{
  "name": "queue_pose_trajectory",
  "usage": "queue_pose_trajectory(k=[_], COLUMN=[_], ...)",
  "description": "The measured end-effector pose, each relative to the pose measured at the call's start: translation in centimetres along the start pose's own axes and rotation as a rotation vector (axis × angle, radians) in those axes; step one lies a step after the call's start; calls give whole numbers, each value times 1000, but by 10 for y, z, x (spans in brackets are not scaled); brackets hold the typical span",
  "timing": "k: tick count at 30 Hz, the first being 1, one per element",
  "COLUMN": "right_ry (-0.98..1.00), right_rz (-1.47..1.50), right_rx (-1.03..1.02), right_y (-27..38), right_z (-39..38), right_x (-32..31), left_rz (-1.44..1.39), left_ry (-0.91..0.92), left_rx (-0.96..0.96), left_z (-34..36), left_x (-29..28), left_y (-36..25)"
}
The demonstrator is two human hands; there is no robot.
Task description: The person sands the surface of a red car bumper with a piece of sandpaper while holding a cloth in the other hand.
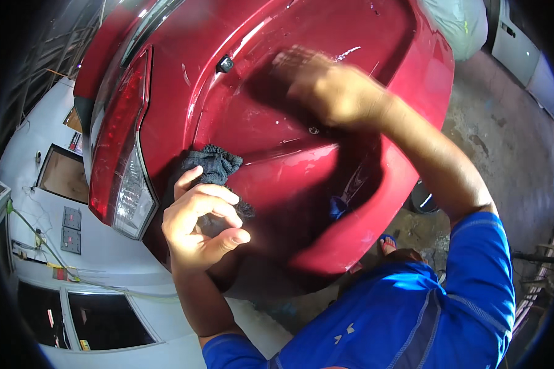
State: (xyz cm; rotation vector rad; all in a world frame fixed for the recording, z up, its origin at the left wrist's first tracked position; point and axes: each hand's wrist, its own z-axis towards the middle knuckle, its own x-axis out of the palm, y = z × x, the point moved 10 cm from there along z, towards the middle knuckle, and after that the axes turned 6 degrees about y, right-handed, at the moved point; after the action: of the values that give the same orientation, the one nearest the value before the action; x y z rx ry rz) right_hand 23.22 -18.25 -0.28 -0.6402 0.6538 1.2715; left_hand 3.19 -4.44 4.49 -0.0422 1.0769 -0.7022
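A red car's rear body panel (277, 209) fills the middle, with wet streaks and droplets on it. My right hand (332, 89) is over the recessed part of the panel, its fingers smeared by motion. Whether anything lies under that palm is hidden. At the left, my left hand (194, 221) is raised palm inward, its fingers curved and apart from the thumb, with nothing seen between them. Just beyond its fingertips a dark cloth (212, 165) rests on the bodywork. A small black camera-like fitting (224, 63) sits on the panel between both hands.
The red and clear tail lamp (126, 154) stands left of the cloth. A dark blue object (337, 208) lies on the lower panel. A dark bucket-like container (421, 198) is on the concrete floor (489, 141) at the right. Pale plastic sheeting (458, 27) hangs beside the car's far end.
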Motion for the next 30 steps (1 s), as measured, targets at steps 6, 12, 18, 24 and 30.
queue_pose_trajectory(k=[6,12,18,24,30], right_ry=[-68,-102,-68,-131,-215], right_rz=[221,98,266,146,159], right_rx=[-21,412,-93,15,420], right_y=[33,-89,15,-10,-112], right_z=[6,-27,17,19,-24], right_x=[-6,-20,0,-8,-13], left_rz=[11,8,29,13,21], left_ry=[-26,-30,-36,-56,-64], left_rx=[-22,-5,-38,-5,0], left_z=[1,2,-7,-2,0], left_x=[-1,3,-2,-4,1], left_y=[2,2,8,6,4])
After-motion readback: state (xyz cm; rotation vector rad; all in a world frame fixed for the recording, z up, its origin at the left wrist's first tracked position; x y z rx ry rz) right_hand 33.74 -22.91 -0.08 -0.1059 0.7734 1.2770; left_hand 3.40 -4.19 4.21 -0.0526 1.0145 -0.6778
